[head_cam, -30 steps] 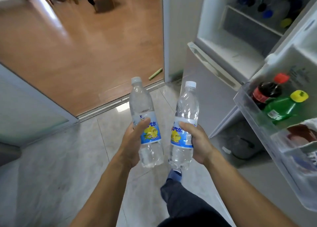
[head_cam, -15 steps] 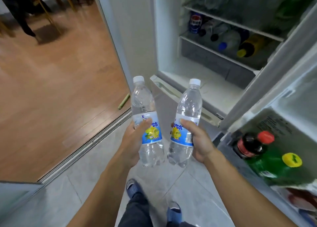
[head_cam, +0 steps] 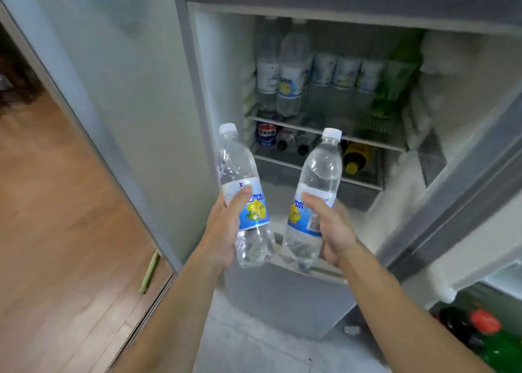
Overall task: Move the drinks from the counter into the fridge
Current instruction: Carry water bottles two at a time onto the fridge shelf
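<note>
So, quick rundown, left to right:
Left hand [head_cam: 226,231]: wrapped around the left bottle [head_cam: 245,200] at its label, thumb on the front.
Left bottle: clear, white cap, nearly upright, in front of the open fridge [head_cam: 226,76].
Right bottle [head_cam: 313,200]: same kind, top tilted right, near the left one, not touching.
Right hand [head_cam: 333,228]: gripping the right bottle at the label.
Labels: blue and white with a yellow lemon; the writing isn't readable.
Fridge shelves: bottles standing up top, more lying on the lower shelf [head_cam: 319,163].

Wooden floor [head_cam: 56,217] left, pale tiled floor [head_cam: 240,344] below
</note>
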A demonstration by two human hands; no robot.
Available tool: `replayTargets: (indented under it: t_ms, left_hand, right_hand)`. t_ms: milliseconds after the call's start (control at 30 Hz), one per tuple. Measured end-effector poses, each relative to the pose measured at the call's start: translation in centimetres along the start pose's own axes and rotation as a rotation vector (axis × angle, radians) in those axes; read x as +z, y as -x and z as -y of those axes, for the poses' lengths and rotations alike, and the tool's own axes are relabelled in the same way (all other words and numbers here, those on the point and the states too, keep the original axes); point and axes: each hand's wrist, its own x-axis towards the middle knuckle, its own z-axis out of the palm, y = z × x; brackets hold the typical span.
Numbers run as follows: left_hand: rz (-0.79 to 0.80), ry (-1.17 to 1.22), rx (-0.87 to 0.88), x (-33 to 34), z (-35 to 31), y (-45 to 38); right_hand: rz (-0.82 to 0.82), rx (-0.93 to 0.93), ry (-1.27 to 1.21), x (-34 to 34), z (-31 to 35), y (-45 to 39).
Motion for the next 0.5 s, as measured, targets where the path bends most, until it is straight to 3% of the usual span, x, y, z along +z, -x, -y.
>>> replayTargets:
  t_ms: [167,300,500]
  left_hand:
    - [0.091,-0.012,0.052,1.9,-3.3,-5.5]
    - [0.168,-0.134,0.189,5.5,-5.3,-10.1]
    - [0.26,-0.259,0.383,13.0,-7.7,-17.2]
  right_hand:
    - [-0.21,-0.209,0.034,1.2,4.4,-4.1]
    - [-0.355,-0.394,0.062,1.2,8.7,-7.9]
    - [-0.456,-0.556,0.073,-0.4,13.4,-13.9]
